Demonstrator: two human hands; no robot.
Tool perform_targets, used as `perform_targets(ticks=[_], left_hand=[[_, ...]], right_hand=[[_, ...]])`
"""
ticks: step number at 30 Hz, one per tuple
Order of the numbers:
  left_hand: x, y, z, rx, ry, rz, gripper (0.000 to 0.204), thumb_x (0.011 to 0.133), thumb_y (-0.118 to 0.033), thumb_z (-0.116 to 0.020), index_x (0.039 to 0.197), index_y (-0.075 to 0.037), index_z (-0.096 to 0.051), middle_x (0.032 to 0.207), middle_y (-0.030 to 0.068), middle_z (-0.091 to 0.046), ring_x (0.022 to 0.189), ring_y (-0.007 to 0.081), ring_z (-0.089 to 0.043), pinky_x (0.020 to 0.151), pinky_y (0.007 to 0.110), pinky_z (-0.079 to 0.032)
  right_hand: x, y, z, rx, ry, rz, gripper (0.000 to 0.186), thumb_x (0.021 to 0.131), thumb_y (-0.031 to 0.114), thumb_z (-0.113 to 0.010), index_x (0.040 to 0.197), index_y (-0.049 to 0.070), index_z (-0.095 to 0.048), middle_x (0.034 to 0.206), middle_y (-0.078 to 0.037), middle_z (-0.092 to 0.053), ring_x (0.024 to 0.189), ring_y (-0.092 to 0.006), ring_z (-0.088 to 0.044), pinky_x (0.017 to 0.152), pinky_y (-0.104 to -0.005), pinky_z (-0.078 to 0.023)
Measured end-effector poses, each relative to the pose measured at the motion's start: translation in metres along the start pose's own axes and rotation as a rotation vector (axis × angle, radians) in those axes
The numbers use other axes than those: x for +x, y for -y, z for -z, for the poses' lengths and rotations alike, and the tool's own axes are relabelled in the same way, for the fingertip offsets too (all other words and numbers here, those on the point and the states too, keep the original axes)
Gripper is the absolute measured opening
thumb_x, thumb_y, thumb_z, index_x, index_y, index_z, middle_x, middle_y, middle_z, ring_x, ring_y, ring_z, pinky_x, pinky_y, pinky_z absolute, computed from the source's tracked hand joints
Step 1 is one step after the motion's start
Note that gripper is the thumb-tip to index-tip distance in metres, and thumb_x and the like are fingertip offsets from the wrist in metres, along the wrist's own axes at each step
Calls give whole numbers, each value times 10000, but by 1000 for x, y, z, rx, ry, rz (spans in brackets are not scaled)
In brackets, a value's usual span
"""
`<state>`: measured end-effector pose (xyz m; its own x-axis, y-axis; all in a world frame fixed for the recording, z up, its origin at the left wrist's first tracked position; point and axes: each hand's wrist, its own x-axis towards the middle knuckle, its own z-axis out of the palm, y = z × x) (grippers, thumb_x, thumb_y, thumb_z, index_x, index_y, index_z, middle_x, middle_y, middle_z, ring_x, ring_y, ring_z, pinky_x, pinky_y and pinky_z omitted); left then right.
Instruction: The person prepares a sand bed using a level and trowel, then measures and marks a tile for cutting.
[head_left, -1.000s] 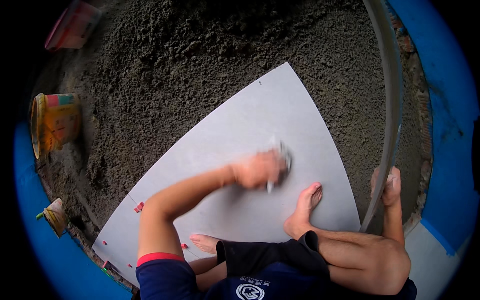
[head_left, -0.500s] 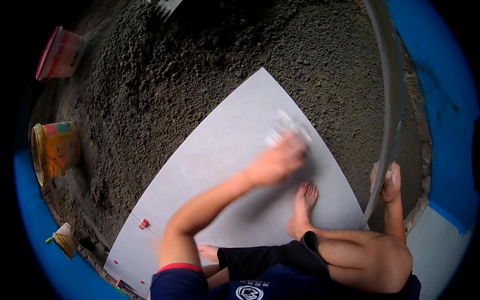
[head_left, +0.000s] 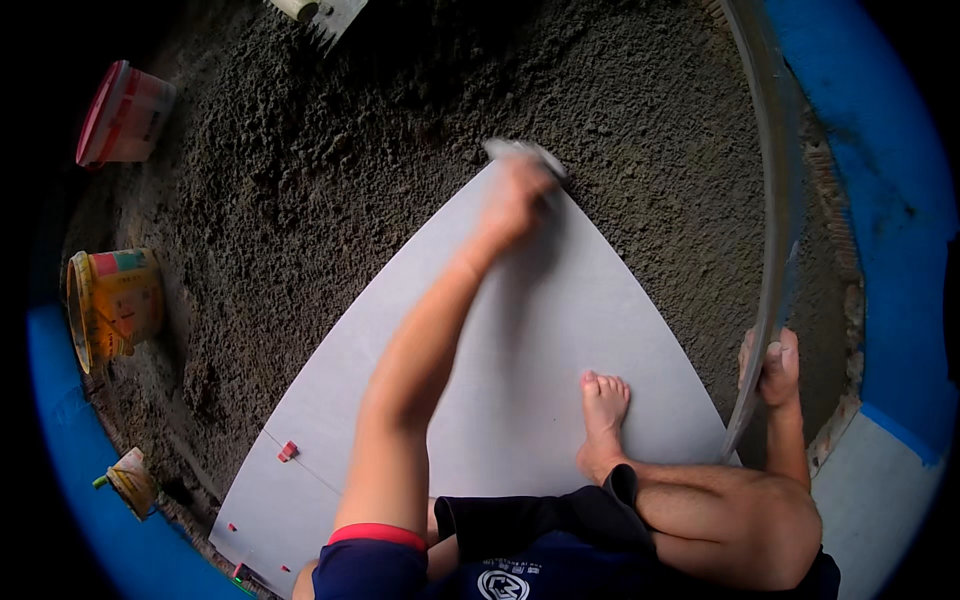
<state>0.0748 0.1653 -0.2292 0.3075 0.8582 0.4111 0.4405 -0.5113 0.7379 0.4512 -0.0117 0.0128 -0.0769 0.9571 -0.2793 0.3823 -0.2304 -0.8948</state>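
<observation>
While the left hand (head_left: 518,205) reaches far forward with its arm stretched out, it is closed around a bunched, whitish, cloth-like wad (head_left: 541,157) at the far corner of a large, smooth, light-grey tile (head_left: 610,330). Motion blur hides how each finger lies, and whether the wad touches the tile there cannot be told. The right hand (head_left: 784,378), well apart from the left, is clamped on the near part of a long, grey, straight-edged bar (head_left: 775,200), which looks bowed through the lens and runs up along the right side of the tile.

The tile lies on a bed of coarse, dark-grey mortar (head_left: 330,180), its far corner pointing away from the person. At the lower left, a thin seam parts it from another light-grey slab (head_left: 262,505), and a small red plastic wedge (head_left: 288,451) sits at that seam. A bare foot (head_left: 604,410) rests on the tile, toes forward.

Along the left side are a clear bucket with a pinkish-red rim (head_left: 140,118), a yellow bucket with a coloured label (head_left: 125,305), lying tipped, and a small, mortar-smeared pot (head_left: 131,480). At the top edge, partly cut off, a flat metal trowel (head_left: 343,20) rests on the mortar. Bright blue sheeting (head_left: 895,260) borders the right side.
</observation>
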Motion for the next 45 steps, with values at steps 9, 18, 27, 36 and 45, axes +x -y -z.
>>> perform_targets(ticks=[9, 18, 27, 36, 45], left_hand=[[-6, -71, 144, 425, -312, -50, 362, 774, 32, -605, 1109, -89, -674, 1290, 148, -560, 1213, 366, -513, 1031, 450, -426], [-286, -227, 35, -331, 658, -373, 358, 874, -187, -597, 1157, 31, -617, 1259, 123, -548, 1247, 329, -486, 1066, 428, -419], [-144, -44, 120, 395, 84, 171, 407, 732, 15, -601, 1135, -33, -633, 1307, 199, -528, 1290, 411, -429, 1091, 498, -366], [-197, -96, 490, 1087, -66, 319, 396, 706, 56, -630, 1080, -69, -665, 1234, 182, -562, 1144, 407, -514, 989, 453, -438], [-607, -292, 448, 1177, -441, 1371, 381, 749, 26, -551, 1101, -51, -677, 1229, 225, -525, 1119, 421, -504, 989, 458, -435]], right_hand=[[-4, -9, 7, -53, -51, 45, 613, 874, 657, -561, 769, 60, -465, 540, -16, -465, 401, -109, -479, 367, -245, -394], [3, -3, -11, -65, 21, 30, 628, 883, 675, -525, 820, 52, -487, 555, -15, -469, 415, -103, -478, 387, -231, -378], [10, -60, 24, 128, 17, -192, 568, 961, 527, -523, 1189, 6, -519, 956, -42, -614, 809, -119, -569, 694, -258, -446], [66, -71, 77, -518, 313, 55, 532, 1028, 371, -394, 1321, -61, -495, 1330, -126, -554, 1194, -180, -515, 992, -321, -411], [90, 151, -150, -571, 635, 576, 683, 891, 620, -563, 1031, -48, -586, 819, -80, -621, 716, -135, -545, 653, -310, -443]])
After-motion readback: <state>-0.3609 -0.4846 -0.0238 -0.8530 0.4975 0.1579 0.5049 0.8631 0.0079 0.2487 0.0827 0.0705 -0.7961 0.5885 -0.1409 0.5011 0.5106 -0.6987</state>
